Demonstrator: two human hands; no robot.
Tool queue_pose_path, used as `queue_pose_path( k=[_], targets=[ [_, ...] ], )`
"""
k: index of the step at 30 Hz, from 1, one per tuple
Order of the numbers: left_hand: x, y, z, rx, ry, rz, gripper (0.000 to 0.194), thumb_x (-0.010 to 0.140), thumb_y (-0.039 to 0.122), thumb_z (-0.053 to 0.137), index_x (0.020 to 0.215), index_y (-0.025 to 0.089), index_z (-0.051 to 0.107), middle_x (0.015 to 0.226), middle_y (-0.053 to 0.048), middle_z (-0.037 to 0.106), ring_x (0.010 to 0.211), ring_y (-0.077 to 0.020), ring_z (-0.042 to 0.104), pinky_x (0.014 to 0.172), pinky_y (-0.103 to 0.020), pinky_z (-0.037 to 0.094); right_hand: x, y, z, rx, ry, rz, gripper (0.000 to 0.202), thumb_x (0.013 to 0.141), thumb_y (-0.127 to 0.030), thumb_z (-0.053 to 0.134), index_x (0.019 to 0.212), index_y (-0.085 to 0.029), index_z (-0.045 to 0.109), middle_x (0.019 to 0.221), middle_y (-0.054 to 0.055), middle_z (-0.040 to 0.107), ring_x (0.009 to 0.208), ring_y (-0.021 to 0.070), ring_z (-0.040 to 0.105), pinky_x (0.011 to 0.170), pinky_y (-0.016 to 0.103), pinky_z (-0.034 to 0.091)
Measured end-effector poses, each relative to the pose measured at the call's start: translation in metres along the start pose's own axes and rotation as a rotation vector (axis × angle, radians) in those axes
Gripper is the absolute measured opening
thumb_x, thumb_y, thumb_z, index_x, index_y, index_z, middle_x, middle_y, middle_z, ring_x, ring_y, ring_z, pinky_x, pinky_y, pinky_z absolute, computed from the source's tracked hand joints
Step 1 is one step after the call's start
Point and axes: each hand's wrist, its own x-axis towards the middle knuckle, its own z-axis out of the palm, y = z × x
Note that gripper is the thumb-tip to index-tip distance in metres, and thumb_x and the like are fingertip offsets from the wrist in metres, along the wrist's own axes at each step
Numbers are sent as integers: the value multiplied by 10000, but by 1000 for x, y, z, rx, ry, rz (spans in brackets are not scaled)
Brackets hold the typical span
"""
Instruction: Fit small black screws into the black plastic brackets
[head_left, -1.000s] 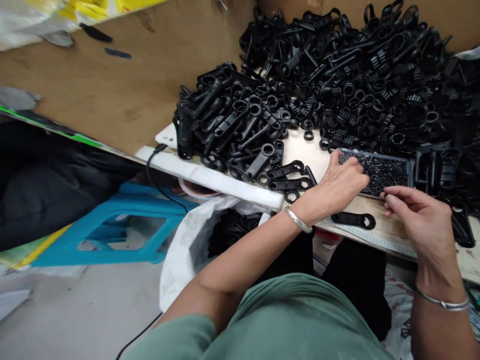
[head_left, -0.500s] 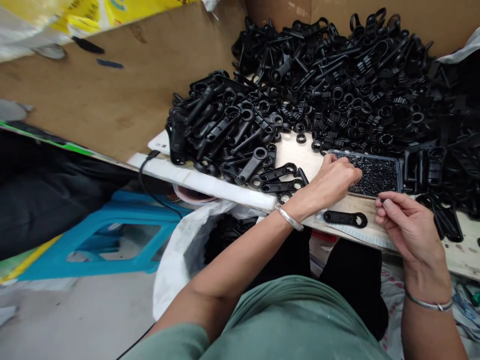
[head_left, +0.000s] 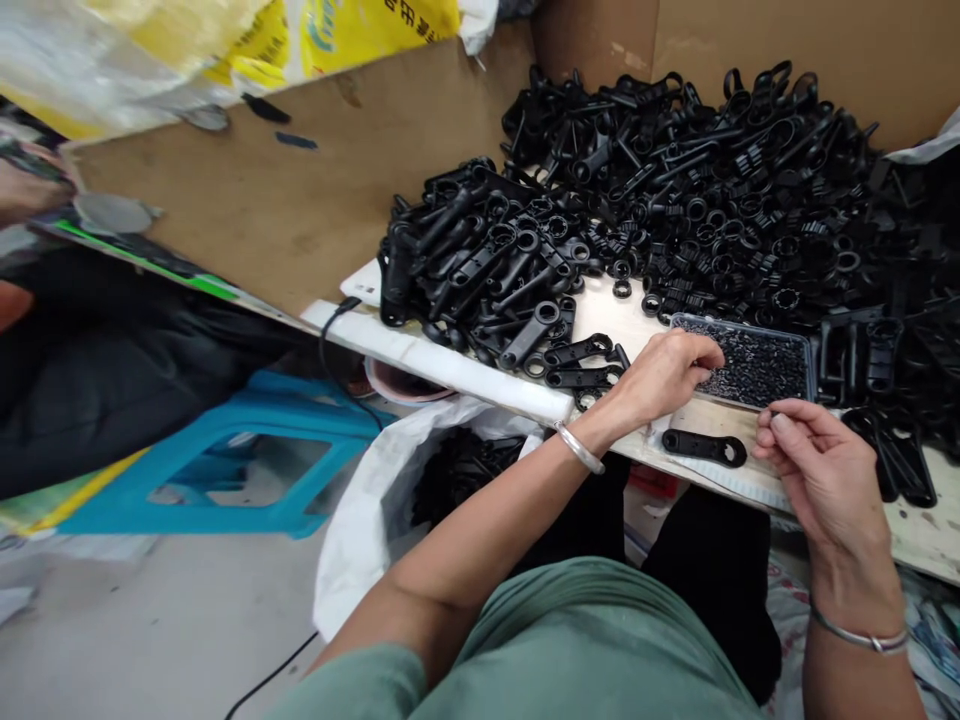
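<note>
My left hand (head_left: 671, 370) reaches over the left end of a clear shallow box (head_left: 811, 370) full of small black pieces (head_left: 765, 362). Its thumb and fingers are bent together at the pieces; whatever lies between the tips is hidden. My right hand (head_left: 829, 465) is closed in a pinch just in front of the box, with a tiny dark piece (head_left: 775, 416) between thumb and forefinger. Between the two hands, a flat black plastic arm with a ring-shaped end (head_left: 701, 446) lies on the table edge, touched by neither.
A big heap of black plastic rings and handles (head_left: 697, 200) covers the back of the table. More black arms (head_left: 480, 260) are piled at left. Below the edge stand a white sack (head_left: 352, 540) of black parts and a blue stool (head_left: 187, 500). Cardboard (head_left: 420, 120) walls the back.
The view has shifted, so the table appears farther right and lower. My left fingers have bent down toward the small pieces in the box. My right hand keeps its pinch.
</note>
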Motion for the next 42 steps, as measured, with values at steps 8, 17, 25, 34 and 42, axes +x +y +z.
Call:
queue_pose_path(
  k=[8,17,25,34,42],
  targets=[
    [-1,1,-1,-76,28,8,165,842,39,618,861,153,736,930,-29,748,918,-161,670,892,-313,530,1,0,5,-76,53,-45,233,639,-295,876,819,-215,753,774,5,705,591,99,643,570,206,577],
    [-4,5,6,-306,142,-14,138,802,39,649,848,148,719,861,-2,745,816,-129,671,790,-255,531,13,-1,25,-40,80,-37,257,658,-316,856,825,-189,708,816,29,736,611,108,644,556,223,575],
    [-14,17,10,-304,183,-9,149,823,66,621,840,172,723,873,-2,745,835,-133,662,832,-273,530,19,1,43,-182,92,-149,193,741,-310,789,856,-196,685,662,-20,678,575,132,652,584,271,584],
    [-16,10,11,-536,149,-131,106,799,51,645,845,137,688,779,-1,695,749,-115,628,721,-242,500,12,13,36,-764,160,-638,119,896,-316,641,949,-232,705,918,32,747,795,198,713,779,359,582],
    [-25,16,11,-919,198,-234,111,747,90,724,847,123,687,830,-18,697,800,-115,647,810,-273,539,13,4,27,-758,129,-584,91,872,-297,667,885,-245,740,916,31,745,853,212,692,820,382,556]
  ],
)
